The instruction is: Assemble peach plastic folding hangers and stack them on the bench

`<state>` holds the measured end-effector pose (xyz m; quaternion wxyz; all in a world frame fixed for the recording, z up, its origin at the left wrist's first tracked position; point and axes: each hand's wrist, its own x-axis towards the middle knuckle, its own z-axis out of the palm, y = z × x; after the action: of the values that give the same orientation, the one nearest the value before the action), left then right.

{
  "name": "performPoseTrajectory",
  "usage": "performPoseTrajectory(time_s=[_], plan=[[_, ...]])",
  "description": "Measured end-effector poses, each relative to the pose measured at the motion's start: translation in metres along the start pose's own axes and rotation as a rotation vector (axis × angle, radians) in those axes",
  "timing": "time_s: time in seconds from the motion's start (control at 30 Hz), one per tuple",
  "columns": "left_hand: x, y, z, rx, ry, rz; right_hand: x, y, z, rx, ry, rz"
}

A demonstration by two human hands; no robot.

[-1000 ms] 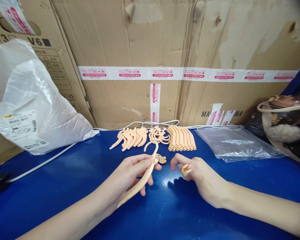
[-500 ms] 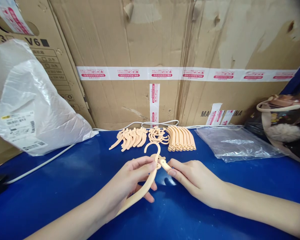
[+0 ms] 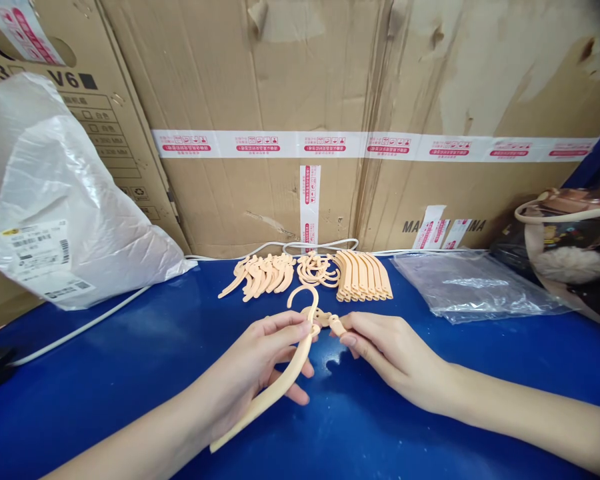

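My left hand [image 3: 265,353] is closed on a beige plastic clothes hanger [image 3: 280,388], pinching it with thumb and fingertips just below its curved hook [image 3: 306,291]. One long arm of the hanger slants down to the left across my palm. My right hand [image 3: 393,350] pinches a beige hanger arm piece [image 3: 337,325]; only its rounded end shows, close beside the hanger's centre part, and I cannot tell whether they touch. Behind my hands lie loose hanger parts: a pile of short curved arms [image 3: 267,275], a heap of hooks [image 3: 316,270] and a row of long arms [image 3: 364,277].
A blue table [image 3: 130,380] lies under everything. A white plastic parcel bag [image 3: 70,200] stands at the left, with a white cable [image 3: 90,328] near it. A clear plastic bag [image 3: 475,287] and a dark bottle with a strap [image 3: 565,233] lie right. Cardboard [image 3: 260,200] forms the back.
The piece in my right hand has moved slightly right and turned, opening a small gap from the hook. The hanger's long arm has swung a little, and its lower end now shows.
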<state>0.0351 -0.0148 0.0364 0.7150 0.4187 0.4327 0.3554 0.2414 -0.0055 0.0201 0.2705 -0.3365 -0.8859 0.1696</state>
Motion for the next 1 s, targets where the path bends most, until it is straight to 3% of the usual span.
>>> performPoseTrajectory(time_s=[0.2,0.47,1.0], plan=[[-0.001,-0.001,-0.002,0.010,-0.041,-0.031,-0.003,-0.002,0.003,-0.083,-0.113,0.007],[-0.001,-0.001,-0.006,0.044,-0.110,-0.072,-0.006,0.001,0.007,-0.192,-0.031,-0.124],[0.005,-0.005,-0.013,0.169,-0.180,-0.063,-0.011,0.002,0.013,-0.224,0.010,-0.129]])
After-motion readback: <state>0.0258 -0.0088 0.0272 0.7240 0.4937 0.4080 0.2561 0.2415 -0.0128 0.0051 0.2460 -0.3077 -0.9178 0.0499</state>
